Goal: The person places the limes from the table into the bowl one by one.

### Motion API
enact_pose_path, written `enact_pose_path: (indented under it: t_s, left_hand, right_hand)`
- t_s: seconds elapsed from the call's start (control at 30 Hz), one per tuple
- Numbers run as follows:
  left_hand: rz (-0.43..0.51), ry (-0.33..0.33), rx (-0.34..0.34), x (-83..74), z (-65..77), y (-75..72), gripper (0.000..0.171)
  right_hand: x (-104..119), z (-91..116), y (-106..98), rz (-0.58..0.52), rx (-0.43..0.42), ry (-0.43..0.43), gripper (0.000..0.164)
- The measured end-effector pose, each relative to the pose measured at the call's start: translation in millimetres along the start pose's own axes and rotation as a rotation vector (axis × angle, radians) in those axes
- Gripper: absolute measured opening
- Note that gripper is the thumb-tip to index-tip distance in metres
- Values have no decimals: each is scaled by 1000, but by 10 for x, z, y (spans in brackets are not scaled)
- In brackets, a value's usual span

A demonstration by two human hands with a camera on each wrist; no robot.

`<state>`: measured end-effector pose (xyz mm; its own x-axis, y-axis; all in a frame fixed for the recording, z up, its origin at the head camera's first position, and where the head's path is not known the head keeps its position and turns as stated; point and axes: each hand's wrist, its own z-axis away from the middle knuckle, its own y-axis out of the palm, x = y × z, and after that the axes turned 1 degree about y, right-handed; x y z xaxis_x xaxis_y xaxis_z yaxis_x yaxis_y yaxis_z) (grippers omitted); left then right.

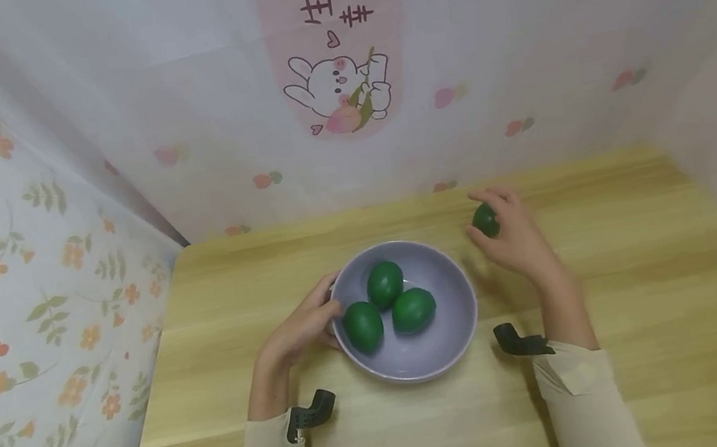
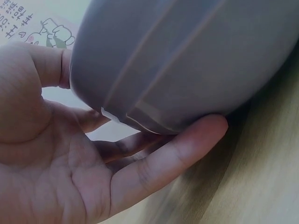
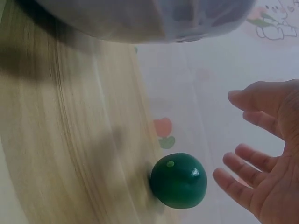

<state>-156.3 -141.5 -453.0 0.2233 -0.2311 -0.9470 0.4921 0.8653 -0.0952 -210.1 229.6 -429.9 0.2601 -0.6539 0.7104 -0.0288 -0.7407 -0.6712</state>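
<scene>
A lilac bowl (image 1: 442,319) stands on the table with three glossy, dark green oval fruits inside: one fruit (image 1: 385,284) at the back, another fruit (image 1: 363,327) at the left, a third fruit (image 1: 414,310) at the right. My left hand (image 1: 305,328) grips the bowl's left side, thumb at the rim; in the left wrist view its fingers lie under the bowl's curved wall (image 2: 187,60). Right of the bowl, my right hand (image 1: 510,235) hovers by a similar green fruit (image 1: 485,220). The right wrist view shows that fruit (image 3: 179,180) on the table, apart from the spread fingers.
The wood-grain table (image 1: 660,333) ends at the back against a white printed cloth (image 1: 175,112) with a rabbit picture. A floral cloth (image 1: 50,300) hangs along the left side. Black wrist mounts (image 1: 521,342) stick inward from both sleeves.
</scene>
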Motion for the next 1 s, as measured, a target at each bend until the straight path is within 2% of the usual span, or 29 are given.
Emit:
enact_pose_path:
  t_s: [0.2, 0.47, 0.77, 1.0]
  left_hand:
    - [29, -9, 1, 58, 28, 28, 74]
    - [33, -10, 10, 24, -9, 36, 74]
    - [21, -16, -2, 24, 12, 25, 73]
    - [31, -14, 3, 20, 19, 8, 75]
  right_hand:
    - [-56, 3, 43, 3, 30, 29, 62]
    - [-92, -82, -5, 30, 44, 42, 63]
    - [-97, -121, -29, 59, 32, 72, 64]
    - [-174, -127, -48, 76, 33, 127, 68]
